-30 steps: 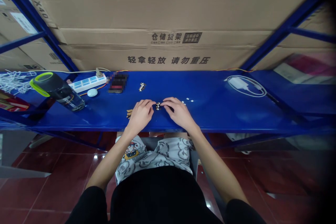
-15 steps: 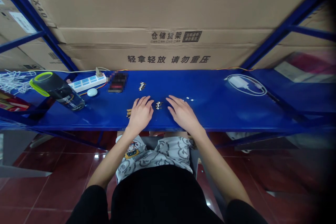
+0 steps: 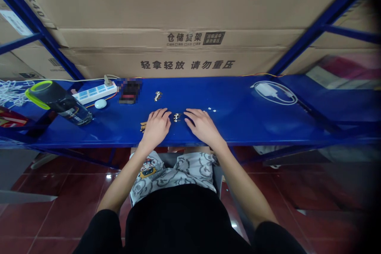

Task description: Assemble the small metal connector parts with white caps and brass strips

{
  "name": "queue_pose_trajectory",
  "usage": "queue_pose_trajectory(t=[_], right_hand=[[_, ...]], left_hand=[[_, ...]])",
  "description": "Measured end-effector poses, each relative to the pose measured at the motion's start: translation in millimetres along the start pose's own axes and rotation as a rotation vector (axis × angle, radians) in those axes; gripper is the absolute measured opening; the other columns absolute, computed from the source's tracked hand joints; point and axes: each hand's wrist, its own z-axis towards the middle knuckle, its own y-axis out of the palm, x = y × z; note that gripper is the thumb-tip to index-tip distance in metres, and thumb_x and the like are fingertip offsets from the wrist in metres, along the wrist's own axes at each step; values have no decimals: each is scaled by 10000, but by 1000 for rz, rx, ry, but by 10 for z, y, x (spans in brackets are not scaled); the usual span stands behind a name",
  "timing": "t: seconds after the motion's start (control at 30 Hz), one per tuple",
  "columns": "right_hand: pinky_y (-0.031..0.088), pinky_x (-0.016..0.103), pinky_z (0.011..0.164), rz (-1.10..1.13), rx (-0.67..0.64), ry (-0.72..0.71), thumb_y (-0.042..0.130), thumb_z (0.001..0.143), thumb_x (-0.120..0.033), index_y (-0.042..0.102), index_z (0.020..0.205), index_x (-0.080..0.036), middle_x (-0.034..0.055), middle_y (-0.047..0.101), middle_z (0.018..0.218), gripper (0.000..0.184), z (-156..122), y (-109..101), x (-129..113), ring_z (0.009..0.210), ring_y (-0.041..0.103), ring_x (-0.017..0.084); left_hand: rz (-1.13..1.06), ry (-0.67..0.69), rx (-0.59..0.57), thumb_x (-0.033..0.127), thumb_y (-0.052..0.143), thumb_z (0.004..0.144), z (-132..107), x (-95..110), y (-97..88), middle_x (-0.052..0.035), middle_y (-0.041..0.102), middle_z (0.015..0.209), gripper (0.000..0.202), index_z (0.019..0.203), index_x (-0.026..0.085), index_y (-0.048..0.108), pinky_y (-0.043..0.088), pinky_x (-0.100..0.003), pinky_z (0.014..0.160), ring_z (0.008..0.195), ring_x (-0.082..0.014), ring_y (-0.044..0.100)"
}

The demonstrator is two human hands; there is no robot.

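Note:
My left hand (image 3: pixel 156 126) rests on the blue shelf (image 3: pixel 238 121), fingers stretched forward and nothing held. On the other side, my right hand (image 3: pixel 201 126) lies with its fingers spread, also free of any object. Between the two sits a small cluster of white-and-dark pieces with thin pins (image 3: pixel 177 118), too small to name. Several brown slender pieces (image 3: pixel 143 126) lie beside my left hand, partly covered by it. Farther back is a second group of white-and-dark pinned pieces (image 3: pixel 157 95). Tiny white bits (image 3: pixel 212 110) lie just beyond my right hand.
At the left stand a dark bottle with a lime-green loop (image 3: pixel 61 103), a white power strip (image 3: pixel 97 92), a pale rounded object (image 3: pixel 100 104) and a blurred-out dark item (image 3: pixel 129 91). A white charger with coiled cable (image 3: pixel 272 92) lies right. Large cardboard (image 3: pixel 184 8) backs the shelf.
The whole view has shifted slightly, so everything appears a little farther left. Both hands stay on either side of the small cluster, with hardly any movement of their own.

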Motion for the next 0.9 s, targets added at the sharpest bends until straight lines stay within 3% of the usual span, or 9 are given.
queue_pose_trajectory(t=[0.2,0.9], right_hand=[[464,502,1036,-31,21,-18,409,1046,-268,683,1292,-174,122,658,1350,380,64,26,1,1251,570,314],[461,550,1065,-38,3,-16,380,1048,-267,666,1324,-168,144,641,1377,410,46,10,-21,1270,561,337]], left_hand=[[2,9,6,181,431,1027,5,-12,18,-117,615,1424,350,1313,149,630,420,-478,1122,1322,-303,552],[2,-8,-7,179,425,1029,0,3,13,-115,611,1432,349,1313,150,626,410,-480,1130,1338,-302,539]])
